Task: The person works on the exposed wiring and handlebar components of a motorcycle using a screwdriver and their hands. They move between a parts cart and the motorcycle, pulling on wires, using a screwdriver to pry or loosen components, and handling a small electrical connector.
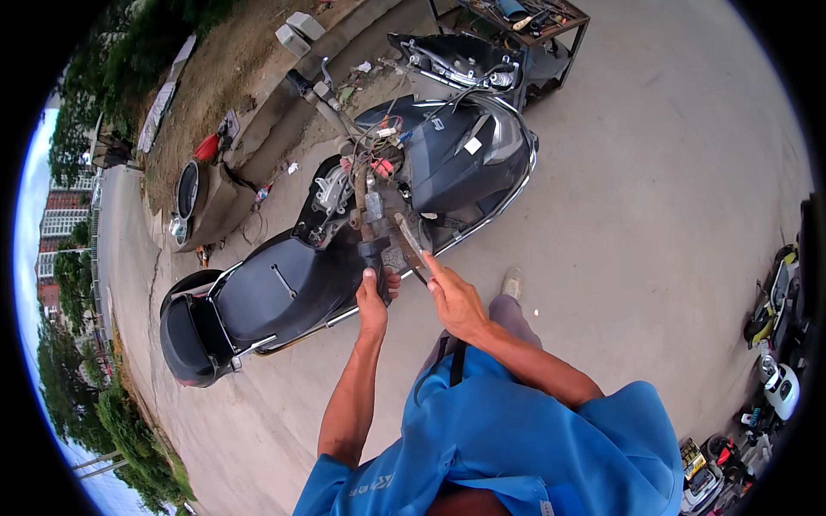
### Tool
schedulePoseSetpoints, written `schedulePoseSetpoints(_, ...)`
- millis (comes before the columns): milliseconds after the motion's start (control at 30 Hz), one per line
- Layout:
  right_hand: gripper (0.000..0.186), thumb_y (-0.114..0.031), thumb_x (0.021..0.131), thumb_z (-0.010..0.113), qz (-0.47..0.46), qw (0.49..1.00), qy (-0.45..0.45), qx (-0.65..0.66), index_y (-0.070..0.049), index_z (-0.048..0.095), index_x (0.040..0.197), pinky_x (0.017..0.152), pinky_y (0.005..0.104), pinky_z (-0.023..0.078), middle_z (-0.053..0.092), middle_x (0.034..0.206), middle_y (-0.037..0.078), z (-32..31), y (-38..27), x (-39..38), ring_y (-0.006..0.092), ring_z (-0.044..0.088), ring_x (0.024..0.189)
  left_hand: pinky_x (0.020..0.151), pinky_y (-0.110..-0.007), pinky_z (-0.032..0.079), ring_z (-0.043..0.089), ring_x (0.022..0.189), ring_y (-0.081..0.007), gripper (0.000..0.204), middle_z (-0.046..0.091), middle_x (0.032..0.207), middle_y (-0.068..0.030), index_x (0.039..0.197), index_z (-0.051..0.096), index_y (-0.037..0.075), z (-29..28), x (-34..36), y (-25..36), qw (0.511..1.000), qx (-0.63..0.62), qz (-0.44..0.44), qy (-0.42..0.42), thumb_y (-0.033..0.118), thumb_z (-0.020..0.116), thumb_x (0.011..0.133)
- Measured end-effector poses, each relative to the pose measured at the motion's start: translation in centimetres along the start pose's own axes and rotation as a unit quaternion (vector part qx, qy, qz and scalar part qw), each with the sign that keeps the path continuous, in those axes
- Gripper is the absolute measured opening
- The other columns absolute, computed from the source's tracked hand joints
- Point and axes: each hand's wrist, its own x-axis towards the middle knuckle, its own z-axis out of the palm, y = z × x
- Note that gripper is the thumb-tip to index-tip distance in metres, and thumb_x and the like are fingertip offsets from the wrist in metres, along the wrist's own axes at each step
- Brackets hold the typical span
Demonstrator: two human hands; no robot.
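A black scooter (275,297) stands in front of me with its front stripped. Its bare handlebar (361,185) runs toward me and ends in a black grip (372,252). Around that grip my left hand (377,297) is closed, thumb on top. Just to its right, my right hand (458,301) is closed on the near end of a slim, worn, light-brown bar (409,234). The bar slants forward and left beside the handlebar; its exact kind is unclear. Loose wires and connectors (385,146) hang from the open steering area. The dark front panel (465,155) lies beyond.
A metal tool stand (564,34) holds hand tools at the far side. Removed scooter parts (452,64) lie beside it. A large grey-brown part (211,202) sits on the ground by the concrete kerb (258,129). Several parked scooters (779,387) line the right edge.
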Motion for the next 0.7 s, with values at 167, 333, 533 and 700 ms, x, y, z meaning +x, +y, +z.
schedulePoseSetpoints(167, 0.054, -0.011, 0.101, 0.05, 0.064, 0.993, 0.095, -0.022, -0.008, 0.036, 0.153, 0.088, 0.0435, 0.051, 0.064, 0.116, 0.024, 0.7, -4.0, 6.7, 0.0387, 0.065, 0.098, 0.071, -0.031, 0.053, 0.066, 0.082, -0.0176, 0.072, 0.07, 0.09, -0.0103, 0.112, 0.064, -0.004, 0.5, 1.1, -0.3, 1.0, 0.012, 0.024, 0.001, 0.059, 0.029, 0.104)
schedulePoseSetpoints(333, 0.055, -0.01, 0.1, 0.051, 0.053, 0.984, 0.167, -0.04, -0.009, 0.036, 0.153, 0.087, 0.0444, 0.051, 0.066, 0.11, 0.024, 8.1, -4.0, 1.2, 0.0387, 0.066, 0.096, 0.082, -0.034, 0.051, 0.064, 0.086, -0.0191, 0.064, 0.068, 0.098, -0.0103, 0.113, 0.064, -0.002, 0.7, 2.1, -0.7, 0.997, -0.029, 0.049, 0.054, 0.051, 0.028, 0.108)
schedulePoseSetpoints(533, 0.057, -0.009, 0.099, 0.051, 0.017, 0.982, 0.189, -0.018, -0.01, 0.035, 0.154, 0.084, 0.045, 0.051, 0.067, 0.109, 0.024, 6.4, -3.2, -1.5, 0.038, 0.067, 0.094, 0.077, -0.035, 0.048, 0.061, 0.081, -0.0187, 0.064, 0.068, 0.094, -0.0112, 0.106, 0.066, -0.001, 0.2, 2.4, -1.6, 0.998, -0.04, 0.038, -0.017, 0.048, 0.026, 0.108)
schedulePoseSetpoints(700, 0.058, -0.009, 0.099, 0.051, -0.056, 0.966, 0.185, -0.174, -0.013, 0.035, 0.155, 0.082, 0.0421, 0.051, 0.067, 0.104, 0.021, 6.9, -3.2, 3.1, 0.034, 0.068, 0.093, 0.088, -0.037, 0.046, 0.061, 0.092, -0.0251, 0.066, 0.067, 0.1, -0.0156, 0.108, 0.065, -0.004, 1.0, 2.1, -0.2, 0.995, 0.035, 0.097, -0.007, 0.047, 0.024, 0.108)
